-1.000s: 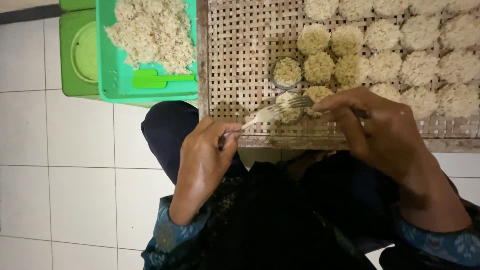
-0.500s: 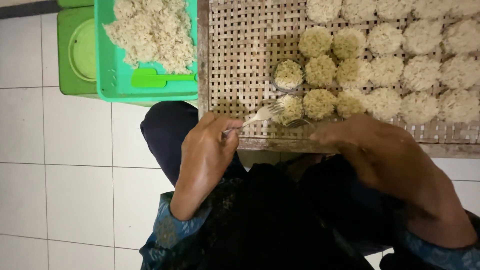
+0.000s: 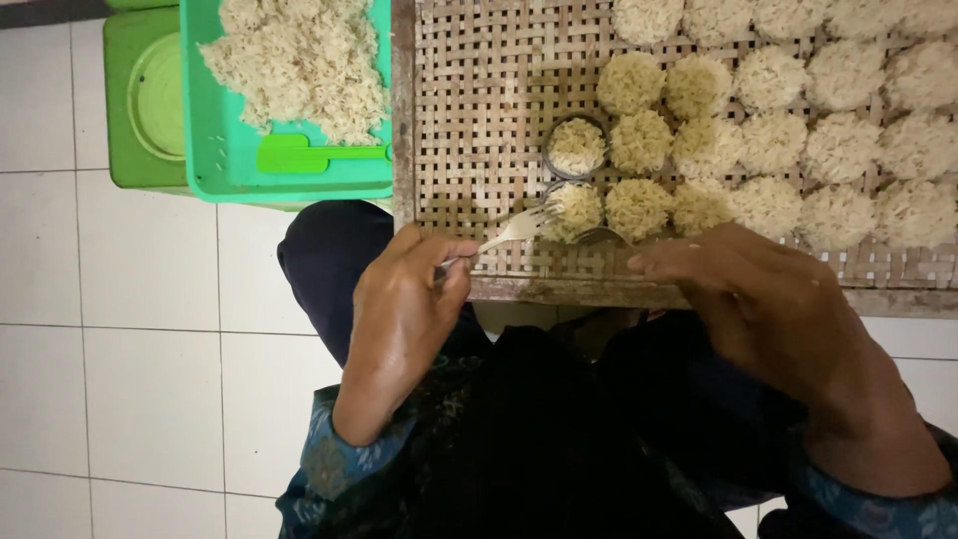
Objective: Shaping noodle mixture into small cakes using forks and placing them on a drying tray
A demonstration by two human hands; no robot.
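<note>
Head view, from left to right: up and left of the left hand [image 3: 404, 319] sits a green tray [image 3: 215, 170] of loose noodles [image 3: 294, 65] with a green scoop [image 3: 309, 155]. The left hand grips a fork [image 3: 514, 230], its tines touching a noodle nest [image 3: 574, 210] on the woven bamboo tray [image 3: 479, 110]. The right hand [image 3: 763, 299] rests at the tray's near edge, fingers curled, just below a metal ring [image 3: 599, 236]; what it holds, I cannot tell.

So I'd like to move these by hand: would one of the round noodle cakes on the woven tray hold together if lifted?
Probably fragile: each noodle cake looks like loose tangled strands, so it may crumble. Likely light. Flat and rough on the woven tray, it shouldn't roll or slide.
</note>
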